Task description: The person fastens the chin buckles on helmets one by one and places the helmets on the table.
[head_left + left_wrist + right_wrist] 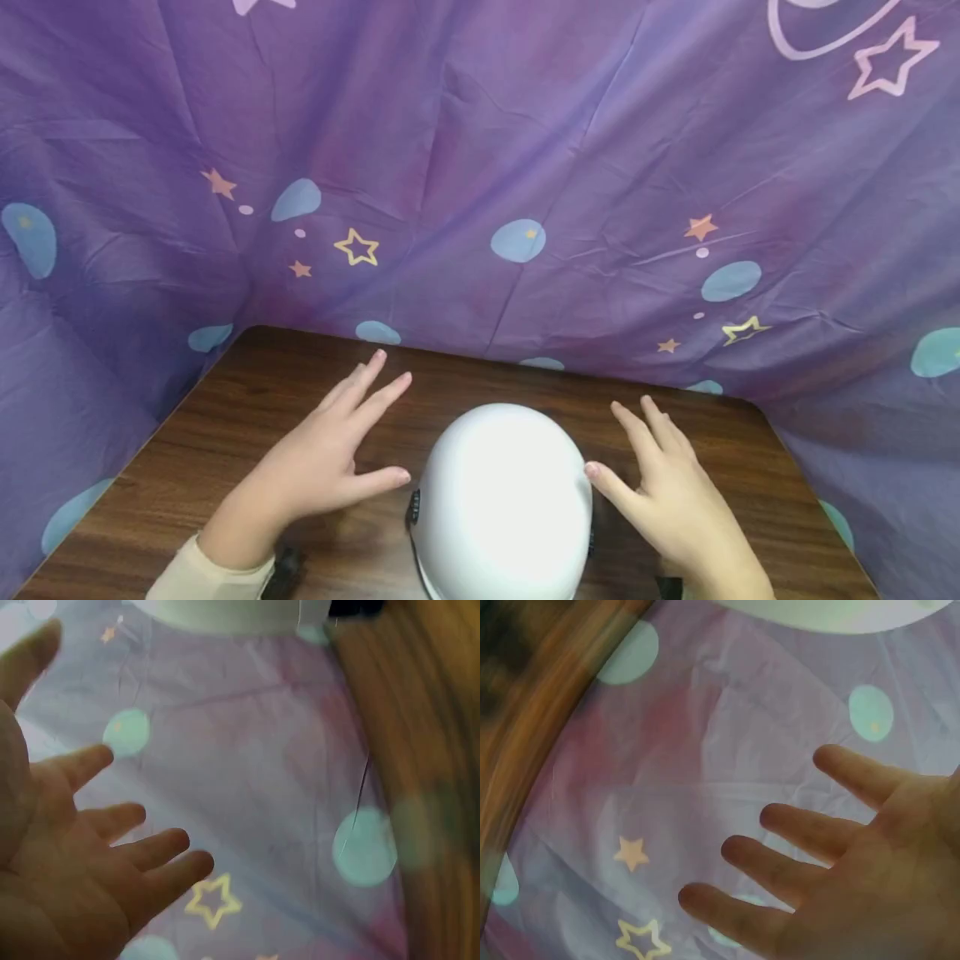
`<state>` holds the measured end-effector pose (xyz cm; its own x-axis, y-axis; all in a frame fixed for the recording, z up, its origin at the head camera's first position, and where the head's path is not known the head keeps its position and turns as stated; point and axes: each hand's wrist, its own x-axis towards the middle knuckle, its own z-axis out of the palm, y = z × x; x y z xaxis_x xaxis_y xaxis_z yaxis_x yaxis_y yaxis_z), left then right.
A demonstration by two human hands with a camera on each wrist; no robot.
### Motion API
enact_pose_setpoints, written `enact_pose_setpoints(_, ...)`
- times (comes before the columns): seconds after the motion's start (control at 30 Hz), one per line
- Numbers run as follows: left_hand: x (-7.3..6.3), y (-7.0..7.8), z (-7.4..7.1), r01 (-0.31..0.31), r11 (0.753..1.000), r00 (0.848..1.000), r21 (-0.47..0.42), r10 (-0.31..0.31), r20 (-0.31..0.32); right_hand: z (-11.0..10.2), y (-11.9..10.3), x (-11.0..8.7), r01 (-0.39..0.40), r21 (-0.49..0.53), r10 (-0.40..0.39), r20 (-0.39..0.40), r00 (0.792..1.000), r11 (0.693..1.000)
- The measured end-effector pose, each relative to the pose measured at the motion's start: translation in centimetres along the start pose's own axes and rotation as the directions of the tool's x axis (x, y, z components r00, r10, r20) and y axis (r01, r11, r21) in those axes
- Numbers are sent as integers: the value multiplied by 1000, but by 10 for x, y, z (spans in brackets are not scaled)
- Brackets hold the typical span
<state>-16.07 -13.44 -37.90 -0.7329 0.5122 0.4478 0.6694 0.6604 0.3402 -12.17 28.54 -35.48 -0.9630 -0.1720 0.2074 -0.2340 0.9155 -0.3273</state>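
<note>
A smooth white dome-shaped object [506, 500], which looks like a helmet, sits on the dark wooden table at the near middle, with a small black fitting on each side. My left hand [322, 454] hovers to its left, fingers spread and thumb pointing toward the dome. On the other side is my right hand [667, 492], also spread; its thumb tip overlaps the dome's edge in the head view, and I cannot tell whether it touches. Both wrist views show straight fingers with nothing held, and part of the white rim [232, 615] along the top.
The brown wood-grain table [247, 400] has rounded far corners. A purple cloth [420, 150] printed with stars and blue spots hangs behind it and along both sides. Dark straps or bands show near both wrists.
</note>
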Motion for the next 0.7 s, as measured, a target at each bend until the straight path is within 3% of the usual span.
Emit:
enact_pose_setpoints(0.13, 2, 7, 12, 55, 985, 997, -162, -45, 63, 10, -7, 0, 56, 37, -55, -18, 998, 998)
enact_pose_setpoints(0.2, 2, 11, 17, 87, 963, 992, -256, -60, 112, 16, -10, 1, 91, 54, -90, -35, 995, 994)
enact_pose_setpoints(0.33, 2, 15, 30, 145, 894, 978, -423, -66, 198, 27, -19, 0, 148, 87, -143, -58, 988, 985)
enact_pose_setpoints(0.5, 1, 18, 47, 161, 855, 967, -492, -38, 251, 43, -30, -1, 195, 131, -189, -61, 980, 972)
enact_pose_setpoints(0.7, 0, 20, 63, 161, 844, 962, -511, -19, 272, 58, -37, -3, 239, 152, -235, -47, 971, 959)
